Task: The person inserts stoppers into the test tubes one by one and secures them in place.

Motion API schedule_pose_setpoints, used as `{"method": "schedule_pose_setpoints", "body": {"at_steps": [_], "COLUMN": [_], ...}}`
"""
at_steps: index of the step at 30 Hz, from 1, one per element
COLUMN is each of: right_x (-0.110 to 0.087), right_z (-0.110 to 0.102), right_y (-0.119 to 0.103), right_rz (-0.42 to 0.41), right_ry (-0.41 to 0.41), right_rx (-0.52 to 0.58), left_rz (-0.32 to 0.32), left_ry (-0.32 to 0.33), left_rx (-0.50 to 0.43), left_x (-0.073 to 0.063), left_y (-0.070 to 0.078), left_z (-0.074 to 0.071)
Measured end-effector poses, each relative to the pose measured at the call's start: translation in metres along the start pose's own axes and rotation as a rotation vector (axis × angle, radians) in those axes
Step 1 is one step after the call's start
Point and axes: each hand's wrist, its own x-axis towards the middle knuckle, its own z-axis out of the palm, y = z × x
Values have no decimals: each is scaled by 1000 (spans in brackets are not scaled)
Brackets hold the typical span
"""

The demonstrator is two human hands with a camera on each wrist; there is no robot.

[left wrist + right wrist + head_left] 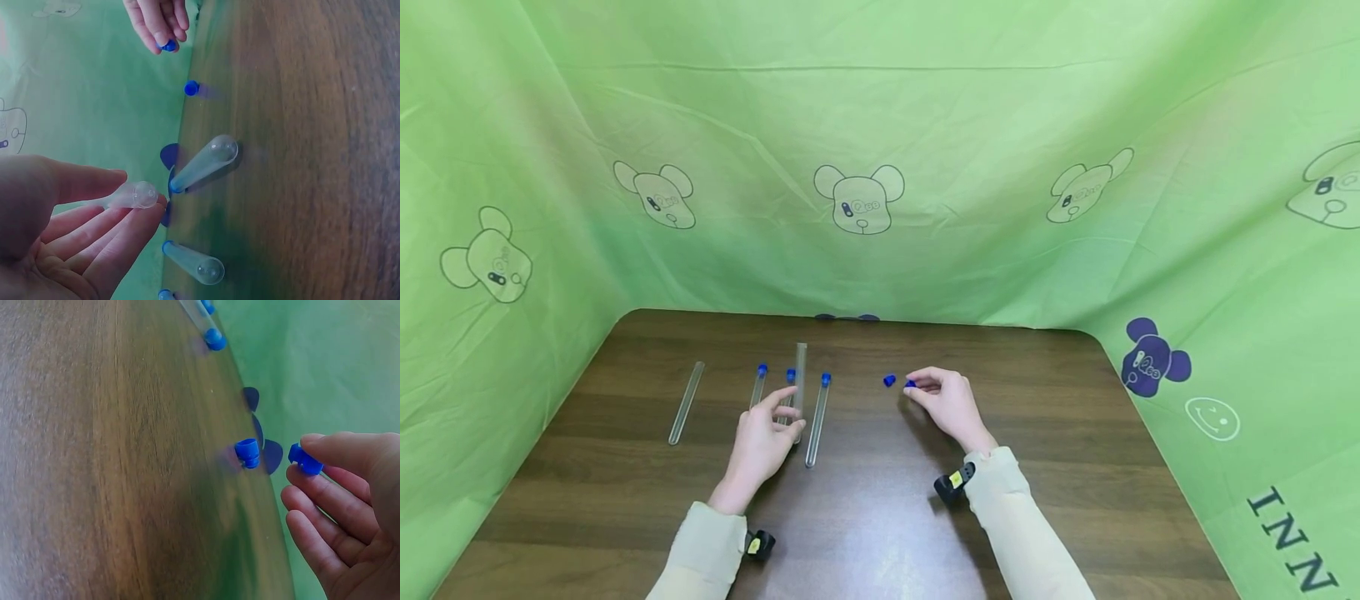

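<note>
My left hand (762, 446) pinches an uncapped clear test tube (801, 375) between thumb and fingers; the left wrist view shows its rounded end (145, 195) by the fingertips. In my right hand (946, 404), a blue cap (305, 460) sits between thumb and index finger, the other fingers loosely spread. A second blue cap (247, 453) stands on the table just left of that hand. Around the left hand lie several blue-capped tubes: one capped tube (817, 423) to its right, another (758, 385) behind it, and a third partly hidden by the fingers.
A tube without a cap (687, 404) lies at the left of the brown wooden table (865, 533). Green cloth (865, 108) printed with bear heads hangs behind the table and along both sides. Each wrist wears a small black camera (955, 482).
</note>
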Motion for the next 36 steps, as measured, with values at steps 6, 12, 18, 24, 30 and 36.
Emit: {"method": "schedule_pose_setpoints", "body": {"at_steps": [6,12,18,24,30,36], "right_x": [1,0,0,-1,-3,-4], "right_z": [1,2,6,7,8,8], "right_y": [-3,-6,-9,-13,-15,-15], "right_rz": [1,13,15,13,12,11], "right_ry": [-4,6,26,33,29,19], "right_rx": [29,55,88,114,135,143], "left_rz": [6,-1,-3,14,14,27], "left_ry": [-18,-48,-92,-110,-125,-161], "left_rx": [-26,-64,-94,-117,-113,-112], "left_x": [-1,-3,-7,-10,-14,-18], "left_y": [4,8,7,8,9,10], "left_z": [3,7,13,20,25,31]}}
